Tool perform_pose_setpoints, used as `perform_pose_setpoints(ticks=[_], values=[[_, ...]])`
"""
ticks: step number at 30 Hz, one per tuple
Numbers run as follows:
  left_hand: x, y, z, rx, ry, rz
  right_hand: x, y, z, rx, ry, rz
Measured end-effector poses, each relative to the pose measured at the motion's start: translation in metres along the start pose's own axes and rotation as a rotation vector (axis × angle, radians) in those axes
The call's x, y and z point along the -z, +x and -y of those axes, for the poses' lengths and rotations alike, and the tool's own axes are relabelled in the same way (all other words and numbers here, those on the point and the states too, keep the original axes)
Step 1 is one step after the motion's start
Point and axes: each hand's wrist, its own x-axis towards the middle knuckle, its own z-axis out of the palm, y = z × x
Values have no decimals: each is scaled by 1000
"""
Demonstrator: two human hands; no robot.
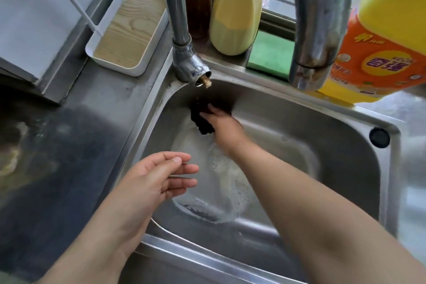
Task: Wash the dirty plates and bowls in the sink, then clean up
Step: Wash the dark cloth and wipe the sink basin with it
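A steel sink [327, 122] fills the middle of the view, with foamy water [221, 182] lying on its floor. My right hand [222, 123] reaches to the sink's far wall, below the small tap spout [196, 71], and holds a dark scrubbing cloth [200, 120] against the metal. My left hand [159, 177] hovers over the sink's left rim, fingers relaxed and slightly spread, holding nothing. No plate or bowl shows in the sink.
A big tap [320, 21] rises at the back. Behind the sink stand a yellow-orange detergent bottle [387, 37], a pale yellow spray bottle [235, 16], a dark bottle [198, 7] and a green sponge [269, 55]. A white tray [129, 27] sits back left on the wet counter [76, 127].
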Motion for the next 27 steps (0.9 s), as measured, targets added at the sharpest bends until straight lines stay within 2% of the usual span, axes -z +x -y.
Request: perform_pose_setpoints(ticks=[2,4,6,9,10,13,15,17,20,22,24,27], values=[[-1,4,1,7,13,-10,-34,20,15,-160,-11,100],[1,8,1,0,27,-35,-69,23,22,-136,-69,142],[2,10,2,-1,32,-58,-100,6,20,66,-138,200],[0,8,2,19,3,-71,-122,-48,6,496,-149,337],[0,7,2,26,-1,-72,-120,-63,-1,554,-181,411],[0,4,4,33,6,-72,-88,-88,-28,552,-446,673],[1,1,5,34,-2,-74,-53,-95,-36,577,-551,755],[1,-2,6,38,-16,-78,-16,-89,-34,589,-480,642],[-4,-2,8,38,-26,-71,22,-59,-28,600,-319,292],[-8,0,11,32,-25,-59,24,-28,-19,694,-369,89],[-11,3,15,27,-14,-44,13,-4,-13,657,-525,137],[-14,4,19,26,-5,-30,1,1,-24,335,-634,382]])
